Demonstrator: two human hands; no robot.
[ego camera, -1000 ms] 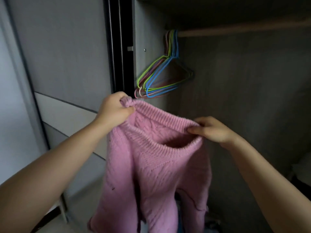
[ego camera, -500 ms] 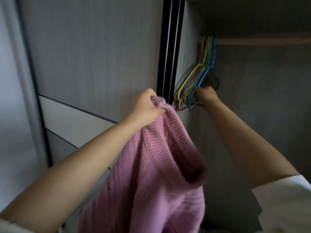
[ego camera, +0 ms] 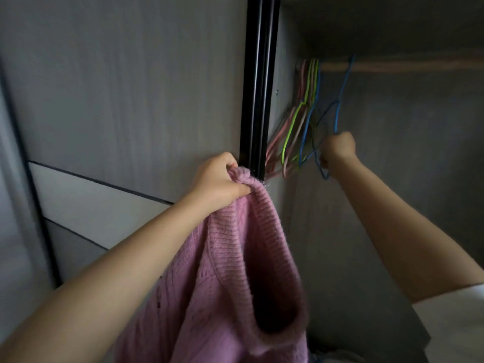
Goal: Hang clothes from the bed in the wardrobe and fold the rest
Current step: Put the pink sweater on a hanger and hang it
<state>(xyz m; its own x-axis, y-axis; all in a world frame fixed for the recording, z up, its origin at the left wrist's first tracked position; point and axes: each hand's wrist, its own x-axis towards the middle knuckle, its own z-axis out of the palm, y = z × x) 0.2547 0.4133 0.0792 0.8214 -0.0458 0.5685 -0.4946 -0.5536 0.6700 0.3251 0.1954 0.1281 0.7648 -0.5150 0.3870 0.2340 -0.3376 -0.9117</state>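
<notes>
A pink knitted sweater (ego camera: 235, 279) hangs from my left hand (ego camera: 220, 179), which grips its ribbed edge in front of the wardrobe's black door frame. The sweater's opening gapes toward me. My right hand (ego camera: 339, 148) is inside the wardrobe, holding the lower part of a blue wire hanger (ego camera: 337, 106). That hanger's hook sits on the wooden rail (ego camera: 408, 66), set apart to the right of the other hangers.
A bunch of pink, green and blue hangers (ego camera: 296, 132) hangs at the rail's left end, against the wardrobe's side wall. The grey sliding door (ego camera: 125, 100) fills the left. The black door frame (ego camera: 259, 82) stands between door and opening. The wardrobe interior is dark.
My right hand let go of the sweater, reached into the wardrobe and took a blue hanger, drawing it right, away from the bunch. My left hand keeps hold of the sweater.
</notes>
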